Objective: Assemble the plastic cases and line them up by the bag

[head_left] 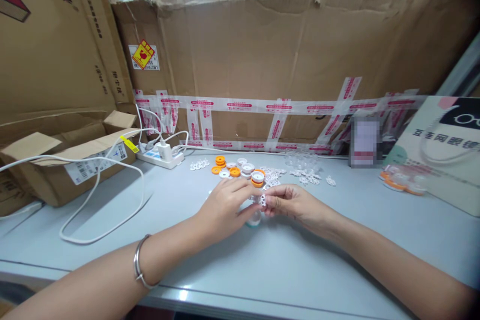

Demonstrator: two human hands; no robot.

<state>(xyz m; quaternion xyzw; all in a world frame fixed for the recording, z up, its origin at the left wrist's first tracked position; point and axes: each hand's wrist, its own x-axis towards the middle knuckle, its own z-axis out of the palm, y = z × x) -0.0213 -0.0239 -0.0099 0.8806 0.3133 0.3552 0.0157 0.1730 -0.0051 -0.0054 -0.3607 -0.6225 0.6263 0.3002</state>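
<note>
Over the middle of the table, my left hand (pixel 227 206) and my right hand (pixel 294 202) meet at a small white openwork plastic piece (pixel 263 200). My right thumb and forefinger pinch it from the right. From the left, my left thumb and fingers close on the same piece, partly covering it. Just below my fingertips is a clear round part with a teal edge (pixel 253 220); whether it is touched, I cannot tell. Behind my hands lie orange and white round wheel-like parts (pixel 234 172), some stacked, and a heap of white openwork pieces (pixel 275 175).
Clear plastic parts (pixel 302 160) lie farther back. A white power strip (pixel 161 155) trails a looping cable (pixel 140 200) across the left side, beside an open carton (pixel 82 155). Large cardboard (pixel 240 50) walls the back. On the right are a bagged orange-and-white set (pixel 403 180) and a printed box (pixel 446 160).
</note>
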